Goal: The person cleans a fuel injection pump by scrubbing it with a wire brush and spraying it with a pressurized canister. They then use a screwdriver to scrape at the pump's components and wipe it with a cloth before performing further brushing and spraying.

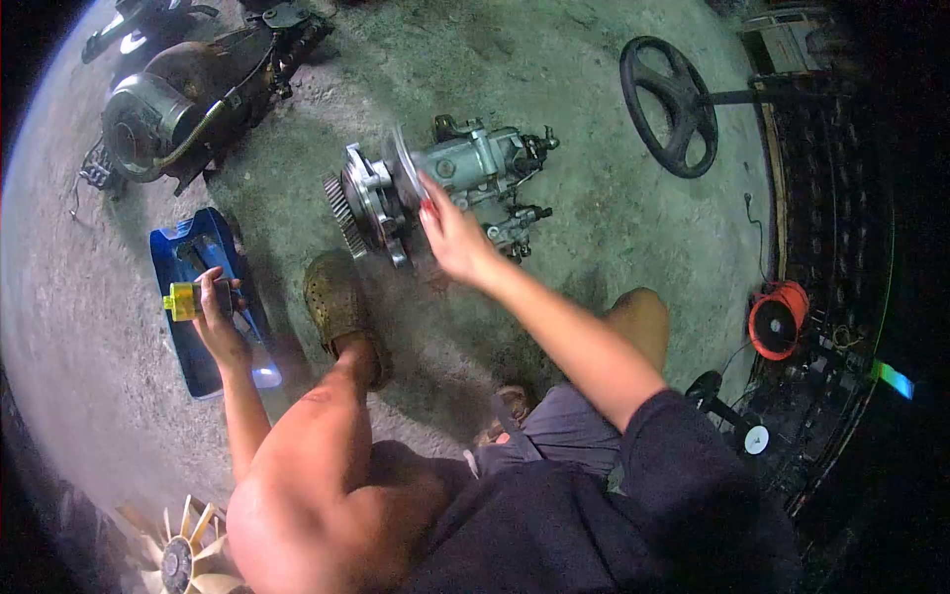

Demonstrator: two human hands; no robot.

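Concrete floor (594,247) across the whole frame. Upper left, a dark motor housing (188,99) lying on its side. Centre, a grey pump assembly (465,168) on the floor, toothed gear (341,213) at its left end. Upper right, a black steering wheel (668,104). Left, a blue tray (193,247). On the pump assembly, right hand (450,238), fingers (427,203) pinching a thin disc (404,158). Above the tray, left hand (220,322), fingers wrapped round a small yellow container (182,300).

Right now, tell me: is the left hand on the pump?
No, the left hand holds a yellow-tipped object over the blue tray.
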